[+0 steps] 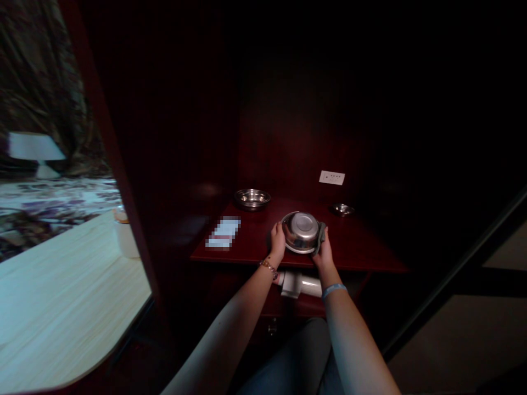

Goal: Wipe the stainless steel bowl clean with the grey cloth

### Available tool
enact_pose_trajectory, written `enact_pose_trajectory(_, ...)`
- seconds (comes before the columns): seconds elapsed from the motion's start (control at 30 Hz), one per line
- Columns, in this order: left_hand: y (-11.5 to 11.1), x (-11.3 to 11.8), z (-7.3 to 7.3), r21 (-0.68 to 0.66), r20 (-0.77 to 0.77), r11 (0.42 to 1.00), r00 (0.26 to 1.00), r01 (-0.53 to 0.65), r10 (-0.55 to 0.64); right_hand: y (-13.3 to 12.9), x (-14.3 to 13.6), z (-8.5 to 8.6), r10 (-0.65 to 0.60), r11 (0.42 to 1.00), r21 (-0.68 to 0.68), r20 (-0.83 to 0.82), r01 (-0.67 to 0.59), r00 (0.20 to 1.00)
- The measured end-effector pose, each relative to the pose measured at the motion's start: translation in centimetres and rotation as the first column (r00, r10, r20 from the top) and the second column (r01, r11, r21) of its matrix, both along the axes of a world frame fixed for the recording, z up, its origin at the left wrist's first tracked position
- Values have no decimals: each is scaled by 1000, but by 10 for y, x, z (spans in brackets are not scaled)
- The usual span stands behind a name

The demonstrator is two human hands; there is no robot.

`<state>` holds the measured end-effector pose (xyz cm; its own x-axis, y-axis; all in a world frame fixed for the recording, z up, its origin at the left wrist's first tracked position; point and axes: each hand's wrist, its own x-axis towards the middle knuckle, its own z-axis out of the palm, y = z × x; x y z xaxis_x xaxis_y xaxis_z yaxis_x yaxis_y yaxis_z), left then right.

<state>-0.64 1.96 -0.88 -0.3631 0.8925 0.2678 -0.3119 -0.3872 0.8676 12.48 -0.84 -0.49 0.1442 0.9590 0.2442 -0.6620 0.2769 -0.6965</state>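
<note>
A shiny steel bowl [303,224] is held bottom side up over the front of a dark red shelf [366,249]. My left hand [278,242] grips its left rim. On the other side, my right hand [325,249] holds the right rim, with a dark grey-green cloth [320,237] between the fingers and the metal. Most fingertips are hidden behind the bowl. Farther back on the shelf stand another steel bowl [252,199] at the left and a small steel dish [342,209] at the right.
A blurred-out white paper or card [223,233] lies at the shelf's left. Below is a white cylindrical object [302,284]. A socket plate [331,178] is on the back wall. Left of the cabinet's side panel stand a pale wooden table [69,296], a white jar [127,238] and a lamp [36,148].
</note>
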Motion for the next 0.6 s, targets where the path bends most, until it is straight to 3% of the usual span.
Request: enact_pose_trajectory(0.6,-11,3,11,-6,-42,995,994,101,-101,4,5,-7,-54,997,57,6,54,999)
